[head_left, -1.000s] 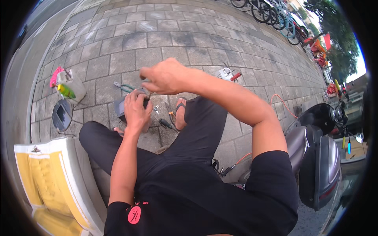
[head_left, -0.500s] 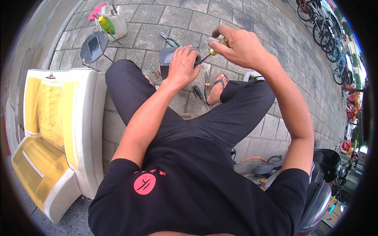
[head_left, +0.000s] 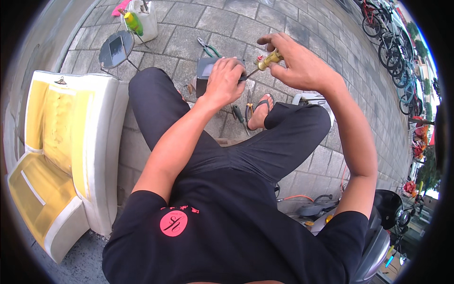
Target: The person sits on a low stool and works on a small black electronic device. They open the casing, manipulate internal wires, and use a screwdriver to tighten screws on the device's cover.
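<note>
My left hand (head_left: pixel 225 81) lies over the top of a dark grey box (head_left: pixel 203 71), its fingers wrapped across the lid toward the right edge. My right hand (head_left: pixel 302 64) has its thumb and fingers around the end of a screwdriver (head_left: pixel 270 60) with a yellowish, see-through handle. The shaft slants down to the box's right side, where the tip's exact contact is hidden near my left fingertips. On the paving beyond the box lie green-handled pliers (head_left: pixel 208 48). Nearer me, beside my sandalled foot, are a dark green-handled screwdriver (head_left: pixel 239 113) and orange-and-black pliers (head_left: pixel 249 108).
A yellow and white padded seat (head_left: pixel 61 118) stands at my left. Beyond it are a small round stool (head_left: pixel 113 56) with a phone (head_left: pixel 116 51) on top and a white plastic container (head_left: pixel 149 26) with a yellow-green bottle (head_left: pixel 133 23). Parked bicycles (head_left: pixel 390 54) line the far right.
My right hand's grip has loosened and shifted on the yellow handle, leaving more of it visible. The screwdriver still reaches the box's right side, and my left hand stays on the box.
</note>
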{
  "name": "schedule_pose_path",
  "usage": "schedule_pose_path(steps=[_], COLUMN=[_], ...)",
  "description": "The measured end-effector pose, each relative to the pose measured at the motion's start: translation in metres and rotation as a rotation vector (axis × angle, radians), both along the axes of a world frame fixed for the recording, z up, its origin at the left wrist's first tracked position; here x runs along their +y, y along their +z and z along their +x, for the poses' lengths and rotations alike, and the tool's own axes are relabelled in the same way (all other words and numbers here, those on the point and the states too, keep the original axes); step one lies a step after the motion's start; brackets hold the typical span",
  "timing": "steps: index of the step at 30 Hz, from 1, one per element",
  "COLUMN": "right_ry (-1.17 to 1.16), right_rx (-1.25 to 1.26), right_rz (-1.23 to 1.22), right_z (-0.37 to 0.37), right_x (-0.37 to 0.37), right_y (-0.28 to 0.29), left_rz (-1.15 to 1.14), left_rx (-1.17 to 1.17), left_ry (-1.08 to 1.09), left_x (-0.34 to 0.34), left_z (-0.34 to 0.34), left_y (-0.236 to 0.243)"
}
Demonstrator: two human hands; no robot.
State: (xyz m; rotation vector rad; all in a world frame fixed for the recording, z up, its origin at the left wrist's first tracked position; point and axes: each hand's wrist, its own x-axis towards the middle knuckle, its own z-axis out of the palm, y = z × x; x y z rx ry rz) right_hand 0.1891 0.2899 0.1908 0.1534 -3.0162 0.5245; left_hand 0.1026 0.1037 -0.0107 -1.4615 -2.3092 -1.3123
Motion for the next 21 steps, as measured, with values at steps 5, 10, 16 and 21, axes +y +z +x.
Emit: schedule_pose_path(steps=[5, 10, 16, 21], right_ry=[-0.201, -0.199, -0.051, -0.237], right_rx=[-0.2, -0.187, -0.086, -0.257], right_rz=[0.098, 0.094, 0.03, 0.064], right_z=[-0.006, 0.0, 0.002, -0.002], right_x=[-0.009, -0.014, 0.003, -0.006], right_y=[0.001, 0.016, 0.003, 0.01], left_rz=[-0.017, -0.004, 0.007, 0.001], left_rx=[-0.013, -0.008, 0.016, 0.011], left_ry=[0.005, 0.018, 0.028, 0.029], left_x=[0.0, -0.002, 0.002, 0.001], left_z=[0.003, 0.002, 0.002, 0.003], left_y=[0.003, 0.001, -0.003, -0.003])
